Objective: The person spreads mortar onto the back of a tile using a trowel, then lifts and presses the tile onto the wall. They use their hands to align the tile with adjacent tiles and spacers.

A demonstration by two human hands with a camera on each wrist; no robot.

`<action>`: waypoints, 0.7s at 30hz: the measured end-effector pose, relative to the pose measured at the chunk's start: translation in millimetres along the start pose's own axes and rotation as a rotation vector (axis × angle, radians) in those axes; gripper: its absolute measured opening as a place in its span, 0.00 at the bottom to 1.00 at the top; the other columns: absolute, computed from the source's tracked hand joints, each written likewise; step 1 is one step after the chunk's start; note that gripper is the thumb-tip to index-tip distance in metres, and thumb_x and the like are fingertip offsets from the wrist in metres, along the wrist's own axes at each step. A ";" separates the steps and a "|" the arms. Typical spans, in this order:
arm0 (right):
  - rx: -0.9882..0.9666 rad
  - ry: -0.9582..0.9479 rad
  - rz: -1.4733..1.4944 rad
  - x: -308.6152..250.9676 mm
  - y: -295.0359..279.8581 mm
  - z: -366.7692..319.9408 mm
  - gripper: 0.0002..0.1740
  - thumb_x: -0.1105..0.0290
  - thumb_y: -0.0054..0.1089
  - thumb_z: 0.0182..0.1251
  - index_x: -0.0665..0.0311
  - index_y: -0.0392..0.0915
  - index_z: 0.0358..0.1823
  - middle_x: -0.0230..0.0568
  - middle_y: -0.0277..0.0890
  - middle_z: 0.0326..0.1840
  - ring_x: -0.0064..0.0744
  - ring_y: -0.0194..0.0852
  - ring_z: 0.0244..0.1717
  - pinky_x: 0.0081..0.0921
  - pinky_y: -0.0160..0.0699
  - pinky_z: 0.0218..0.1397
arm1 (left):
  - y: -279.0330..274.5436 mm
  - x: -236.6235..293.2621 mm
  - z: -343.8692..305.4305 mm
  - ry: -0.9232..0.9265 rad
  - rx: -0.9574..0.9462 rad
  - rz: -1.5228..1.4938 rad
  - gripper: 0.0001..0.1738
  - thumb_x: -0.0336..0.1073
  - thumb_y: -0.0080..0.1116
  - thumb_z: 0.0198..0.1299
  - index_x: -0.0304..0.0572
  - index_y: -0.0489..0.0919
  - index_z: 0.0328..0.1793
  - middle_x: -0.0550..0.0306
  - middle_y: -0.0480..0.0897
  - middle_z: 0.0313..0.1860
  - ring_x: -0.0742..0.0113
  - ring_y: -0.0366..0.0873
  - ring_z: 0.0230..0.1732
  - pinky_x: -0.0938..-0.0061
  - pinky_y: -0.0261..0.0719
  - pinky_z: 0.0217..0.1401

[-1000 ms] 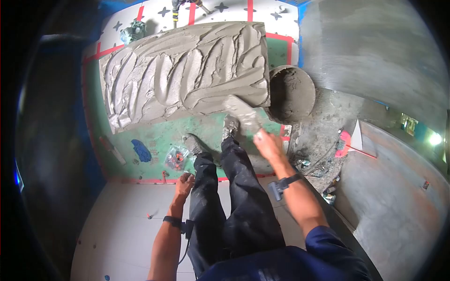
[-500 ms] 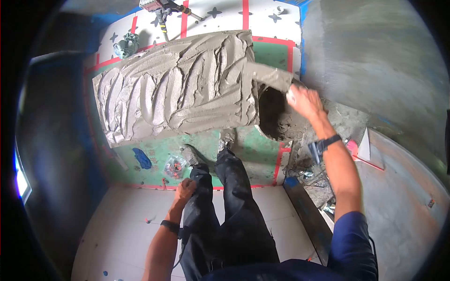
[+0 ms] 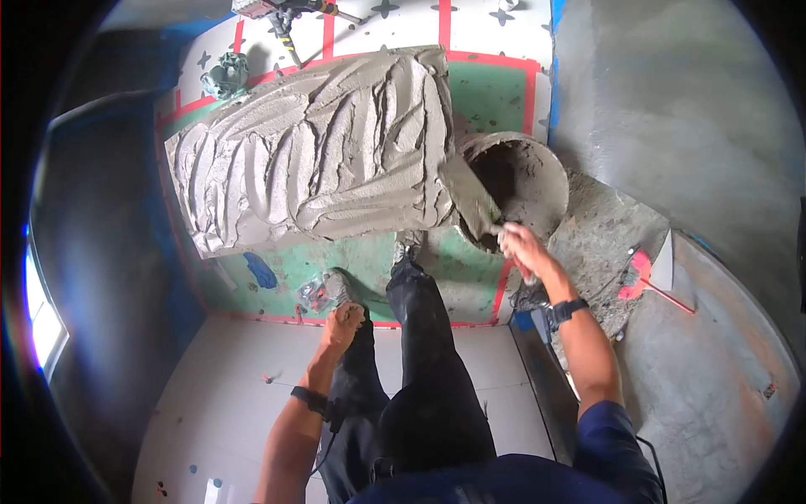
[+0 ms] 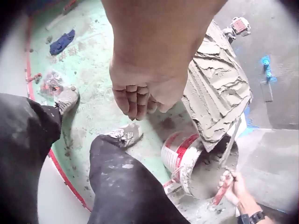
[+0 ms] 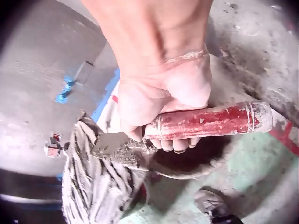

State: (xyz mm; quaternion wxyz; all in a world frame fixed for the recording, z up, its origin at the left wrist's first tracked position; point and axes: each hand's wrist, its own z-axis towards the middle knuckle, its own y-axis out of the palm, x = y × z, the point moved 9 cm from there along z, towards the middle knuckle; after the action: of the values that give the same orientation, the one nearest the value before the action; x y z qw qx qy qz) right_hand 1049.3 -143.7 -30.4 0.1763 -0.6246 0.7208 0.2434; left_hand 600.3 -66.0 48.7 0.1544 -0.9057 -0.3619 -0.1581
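Note:
My right hand (image 3: 525, 252) grips the red handle (image 5: 205, 122) of a trowel. The mortar-smeared blade of the trowel (image 3: 472, 197) lies over the mouth of a bucket (image 3: 550, 172), close by the corner of a large slab (image 3: 319, 151) coated in ridged grey mortar. Inside, the bucket is caked with mortar; a white and red label shows on its side in the left wrist view. My left hand (image 3: 342, 326) hangs near the left knee, its fingers (image 4: 133, 102) loosely curled around nothing.
Green floor edged with red tape lies under the feet. On it are a blue cloth (image 3: 261, 270) and a clear plastic bag (image 3: 314, 292). A tool on legs (image 3: 285, 25) and a crumpled bag (image 3: 227, 76) stand beyond the slab. A pink brush (image 3: 642, 273) lies at right.
The trowel has swung from the slab's near edge, up over its right end, then back down to the bucket's mouth with my right hand. My left hand has shifted slightly right.

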 end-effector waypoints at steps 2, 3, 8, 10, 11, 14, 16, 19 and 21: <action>0.028 0.111 0.034 68.3 0.9 -22.4 0.19 0.59 0.52 0.75 0.69 0.75 0.55 0.31 0.76 0.31 0.18 0.72 0.29 0.21 0.75 0.35 | -1.2 -2.1 2.9 -0.039 -0.009 0.063 0.17 0.44 0.57 0.65 0.35 0.82 0.44 0.55 0.85 0.31 0.70 0.82 0.32 0.73 0.79 0.37; 0.092 0.191 0.042 94.7 -2.0 -40.4 0.24 0.58 0.53 0.74 0.71 0.74 0.60 0.32 0.77 0.32 0.18 0.72 0.29 0.21 0.75 0.36 | -2.4 -2.6 2.5 -0.041 -0.013 0.118 0.17 0.44 0.57 0.65 0.35 0.82 0.44 0.55 0.85 0.31 0.70 0.82 0.32 0.72 0.79 0.37; 0.306 0.176 -0.440 92.3 -14.2 -100.9 0.30 0.54 0.54 0.70 0.75 0.75 0.61 0.71 0.78 0.53 0.65 0.75 0.60 0.45 0.73 0.63 | 0.0 -20.7 4.3 -0.064 -0.027 0.194 0.19 0.46 0.57 0.64 0.36 0.83 0.45 0.54 0.85 0.31 0.68 0.82 0.33 0.70 0.80 0.40; 0.264 0.135 -0.458 70.3 -0.9 -88.4 0.30 0.54 0.54 0.70 0.75 0.75 0.61 0.70 0.78 0.54 0.64 0.76 0.60 0.44 0.73 0.63 | 6.5 -11.9 5.8 -0.112 -0.045 0.299 0.19 0.46 0.57 0.65 0.36 0.83 0.46 0.53 0.86 0.32 0.66 0.83 0.34 0.69 0.80 0.42; 0.233 0.099 -0.478 65.2 7.4 -78.6 0.30 0.54 0.53 0.70 0.76 0.75 0.61 0.70 0.78 0.54 0.63 0.76 0.60 0.44 0.73 0.63 | 8.4 -8.8 4.5 -0.124 -0.030 0.304 0.19 0.46 0.57 0.65 0.36 0.83 0.46 0.53 0.86 0.32 0.66 0.83 0.34 0.69 0.80 0.42; 0.277 0.048 -0.543 79.3 14.4 -76.6 0.30 0.56 0.52 0.70 0.77 0.75 0.61 0.70 0.77 0.56 0.62 0.75 0.62 0.45 0.73 0.63 | 11.8 5.8 7.1 -0.066 -0.016 0.268 0.19 0.46 0.57 0.65 0.37 0.83 0.47 0.53 0.86 0.33 0.64 0.85 0.36 0.69 0.80 0.43; 0.361 0.013 -0.604 94.9 15.1 -96.1 0.28 0.58 0.53 0.70 0.75 0.75 0.60 0.69 0.77 0.57 0.63 0.76 0.60 0.46 0.73 0.63 | 14.6 15.5 8.5 0.069 -0.046 0.218 0.18 0.46 0.57 0.65 0.37 0.83 0.47 0.52 0.87 0.34 0.63 0.86 0.37 0.68 0.80 0.44; 0.357 0.033 -0.570 95.7 35.5 -100.6 0.27 0.58 0.53 0.71 0.74 0.75 0.60 0.68 0.77 0.57 0.65 0.75 0.59 0.46 0.73 0.63 | 10.7 16.3 10.3 0.087 -0.032 0.212 0.18 0.46 0.57 0.65 0.38 0.82 0.47 0.49 0.87 0.35 0.59 0.87 0.39 0.66 0.81 0.45; 0.334 0.020 -0.509 88.1 58.2 -79.7 0.26 0.58 0.53 0.71 0.75 0.75 0.59 0.66 0.78 0.57 0.65 0.75 0.60 0.46 0.73 0.63 | 6.7 -2.2 14.6 0.088 -0.010 0.248 0.18 0.46 0.58 0.65 0.38 0.82 0.47 0.48 0.87 0.36 0.56 0.87 0.41 0.64 0.81 0.46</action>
State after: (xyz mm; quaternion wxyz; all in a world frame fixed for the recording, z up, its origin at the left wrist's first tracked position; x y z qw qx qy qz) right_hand 981.9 -255.1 -6.7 0.3245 -0.7499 0.5730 0.0634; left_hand 606.1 -66.2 33.5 0.1839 -0.9364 -0.2392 -0.1794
